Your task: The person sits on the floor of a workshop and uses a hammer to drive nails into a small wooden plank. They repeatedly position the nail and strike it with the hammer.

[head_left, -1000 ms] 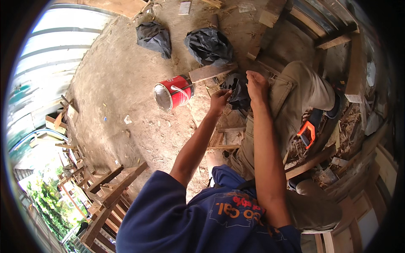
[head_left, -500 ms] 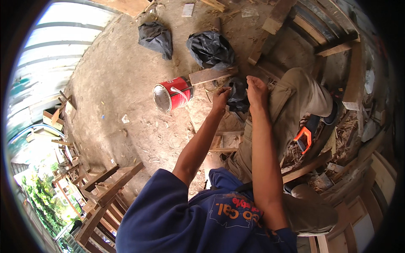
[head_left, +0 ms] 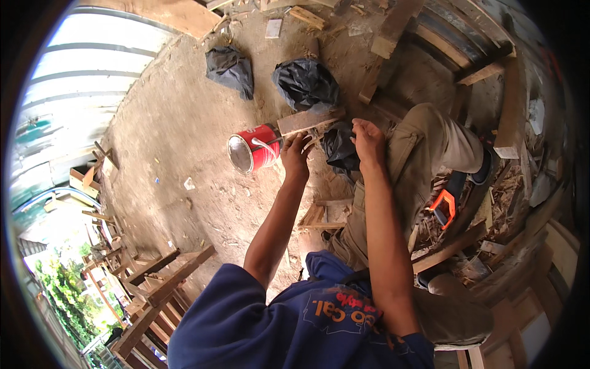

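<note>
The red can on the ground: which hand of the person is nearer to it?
Left. The left hand is just right of the red can; the right hand is farther right, beside the nearest black plastic.

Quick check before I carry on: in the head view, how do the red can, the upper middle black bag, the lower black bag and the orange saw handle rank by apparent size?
1. Upper middle black bag
2. Red can and lower black bag: unsure, as the right hand may hide part of it
3. Orange saw handle
</note>
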`<state>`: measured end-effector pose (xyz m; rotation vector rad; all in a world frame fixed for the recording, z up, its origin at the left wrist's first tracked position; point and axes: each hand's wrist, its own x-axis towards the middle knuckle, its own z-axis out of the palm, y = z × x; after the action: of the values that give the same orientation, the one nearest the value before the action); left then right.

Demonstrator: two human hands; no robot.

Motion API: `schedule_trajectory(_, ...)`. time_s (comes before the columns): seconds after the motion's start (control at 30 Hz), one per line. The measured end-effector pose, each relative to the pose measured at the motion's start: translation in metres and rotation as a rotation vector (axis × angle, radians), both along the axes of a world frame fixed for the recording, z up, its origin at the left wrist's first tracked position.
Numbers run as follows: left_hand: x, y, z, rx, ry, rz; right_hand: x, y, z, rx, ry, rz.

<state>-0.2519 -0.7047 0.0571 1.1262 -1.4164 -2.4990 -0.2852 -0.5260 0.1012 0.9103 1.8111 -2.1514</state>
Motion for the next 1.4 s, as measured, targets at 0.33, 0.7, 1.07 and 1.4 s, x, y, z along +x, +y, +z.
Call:
schedule_trajectory(0.33, -0.027, 0.13, 0.133, 0.255, 0.236, -0.44, 0.066, 0.181, 0.14, -0.093, 0.296, 0.103)
schedule_trajectory(0.7, 0.08, 0.341, 0.199, 0.551, 0.315, -1.255, 0.397, 0.262, -0.142, 0.786, -0.487, 0.027)
schedule_trajectory(1.07, 0.101, 0.313, 0.195, 0.263, 0.279, -1.159, 0.322, 0.239, -0.088, 0.622, -0.67, 0.096)
schedule_trajectory(1.4, 0.107, 0.339, 0.201, 0.246, 0.433, -1.227, 0.345, 0.37, 0.146, 1.321, -0.51, 0.633)
